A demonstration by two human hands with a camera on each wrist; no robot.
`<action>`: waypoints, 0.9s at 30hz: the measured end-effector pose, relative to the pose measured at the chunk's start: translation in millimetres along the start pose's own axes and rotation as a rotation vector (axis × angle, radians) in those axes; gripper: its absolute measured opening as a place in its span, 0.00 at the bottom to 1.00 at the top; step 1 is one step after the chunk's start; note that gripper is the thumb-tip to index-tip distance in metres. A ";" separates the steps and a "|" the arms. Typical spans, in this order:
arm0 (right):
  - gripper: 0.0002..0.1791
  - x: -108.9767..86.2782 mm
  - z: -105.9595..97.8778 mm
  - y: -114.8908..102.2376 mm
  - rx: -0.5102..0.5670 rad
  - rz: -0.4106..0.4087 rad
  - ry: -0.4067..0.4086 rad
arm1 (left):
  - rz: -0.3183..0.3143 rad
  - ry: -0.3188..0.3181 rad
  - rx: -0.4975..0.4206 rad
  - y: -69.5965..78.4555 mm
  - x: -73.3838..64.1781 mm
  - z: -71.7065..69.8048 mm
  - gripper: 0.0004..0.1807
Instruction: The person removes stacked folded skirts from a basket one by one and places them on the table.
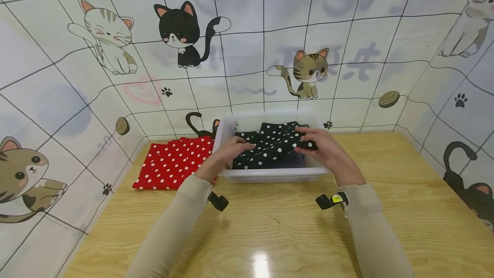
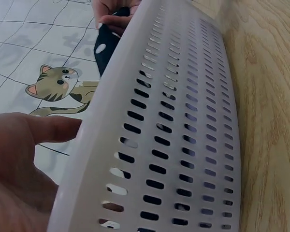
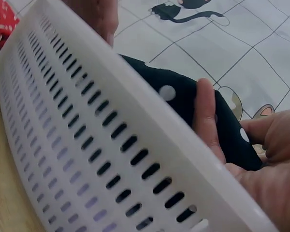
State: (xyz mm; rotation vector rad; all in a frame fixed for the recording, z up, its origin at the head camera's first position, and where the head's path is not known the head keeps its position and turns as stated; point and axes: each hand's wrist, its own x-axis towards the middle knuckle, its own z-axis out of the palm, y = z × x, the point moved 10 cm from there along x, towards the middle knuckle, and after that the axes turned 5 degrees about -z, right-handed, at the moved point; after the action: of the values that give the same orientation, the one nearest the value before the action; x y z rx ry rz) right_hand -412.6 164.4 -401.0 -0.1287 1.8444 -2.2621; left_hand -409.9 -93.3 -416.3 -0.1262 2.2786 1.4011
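A black cloth with white polka dots (image 1: 270,140) lies bunched in a white perforated plastic basket (image 1: 274,178). My right hand (image 1: 322,147) pinches the cloth's right end between thumb and fingers; in the right wrist view a finger (image 3: 205,116) lies across the dark fabric. At the basket's left side, my left hand (image 1: 229,151) reaches over the rim, its thumb extended onto the cloth. The left wrist view shows that thumb (image 2: 58,129) straight behind the basket wall, the other fingers mostly hidden. Purplish fabric (image 1: 289,161) shows under the black cloth.
A folded red cloth with white dots (image 1: 175,162) lies on the wooden table (image 1: 270,218), left of the basket. Behind the basket, a cat-patterned sheet (image 1: 247,76) with grid lines rises and also covers both sides.
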 end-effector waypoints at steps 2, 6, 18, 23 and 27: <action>0.32 0.6 0.2 -1.8 0.103 0.000 0.019 | -0.008 -0.010 -0.020 -0.1 -0.2 -0.4 0.36; 0.33 1.0 1.2 -4.7 0.303 0.004 0.036 | -0.031 -0.028 -0.075 -2.0 2.7 -2.4 0.36; 0.36 -3.9 -2.1 -6.2 0.379 0.026 0.058 | 0.013 -0.007 -0.315 1.5 5.9 -8.5 0.40; 0.36 -5.9 -4.5 -9.5 0.355 0.024 0.073 | 0.005 -0.054 -0.506 -2.1 11.0 -4.4 0.32; 0.34 -6.0 -0.7 -10.7 0.299 0.021 0.053 | -0.011 -0.089 -0.724 -5.4 9.6 -3.7 0.33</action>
State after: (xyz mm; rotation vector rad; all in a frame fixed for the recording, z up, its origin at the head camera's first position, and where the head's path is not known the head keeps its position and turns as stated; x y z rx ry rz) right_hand -408.2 168.4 -390.3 -0.0004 1.4986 -2.5160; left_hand -418.1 -97.5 -423.4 -0.2916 1.5984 2.1088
